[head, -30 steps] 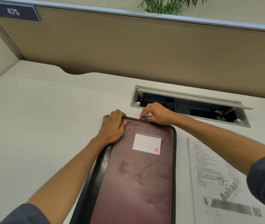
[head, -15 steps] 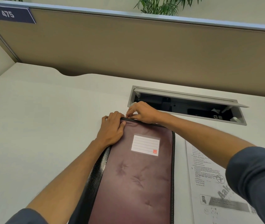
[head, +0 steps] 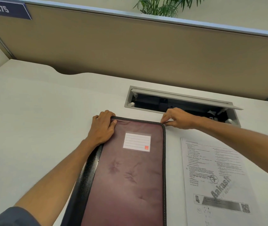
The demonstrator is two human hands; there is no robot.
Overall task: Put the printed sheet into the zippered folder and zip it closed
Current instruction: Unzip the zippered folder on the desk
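A maroon zippered folder (head: 130, 173) with a black spine and a white label lies flat on the desk in front of me. My left hand (head: 103, 127) presses on its far left corner, fingers curled over the edge. My right hand (head: 178, 118) pinches the zipper pull at the folder's far right corner. The printed sheet (head: 216, 180) lies flat on the desk to the right of the folder, outside it.
An open cable tray (head: 179, 100) with its lid raised is set into the white desk (head: 32, 119) just beyond my right hand. A tan partition wall (head: 130, 46) stands behind the desk, with a plant above it.
My right hand has slid from near the folder's far left corner along its top edge to the far right corner, fingers still pinched. My left hand has stayed in place.
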